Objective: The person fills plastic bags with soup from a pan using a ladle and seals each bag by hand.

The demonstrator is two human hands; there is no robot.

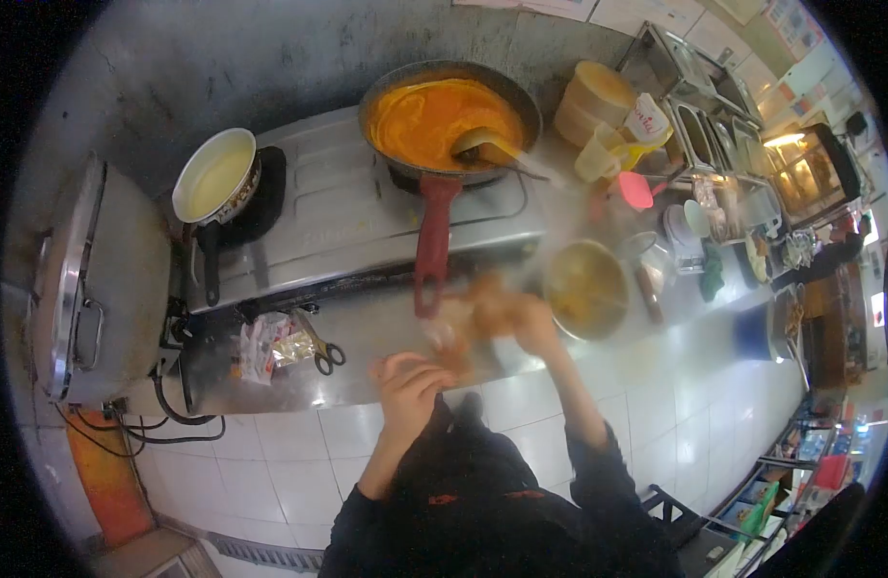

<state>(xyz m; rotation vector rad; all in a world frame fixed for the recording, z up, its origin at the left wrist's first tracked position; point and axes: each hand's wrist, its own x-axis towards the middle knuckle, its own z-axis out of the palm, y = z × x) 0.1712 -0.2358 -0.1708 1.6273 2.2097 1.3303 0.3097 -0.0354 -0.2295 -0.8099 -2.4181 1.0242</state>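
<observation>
At the counter's front edge my left hand [410, 380] has its fingers curled at the side of what looks like a clear plastic bag [450, 347] with something reddish-brown in it. To its right, my right hand [511, 318] is smeared by motion, so its fingers and anything in them cannot be made out. Just beyond my hands is the red handle [434, 241] of a frying pan [535, 116]. Orange sauce [420, 111] fills the pan, and a ladle [497, 149] rests in it. Right of my right hand stands a metal bowl [586, 289] with yellowish contents.
A small pot [215, 178] of pale liquid sits on the stove [318, 231] at left. Scissors [326, 354] lie by torn packets [265, 342]. A large metal box [116, 279] stands far left. Tubs [593, 101] and a pink cup [634, 191] crowd the right side.
</observation>
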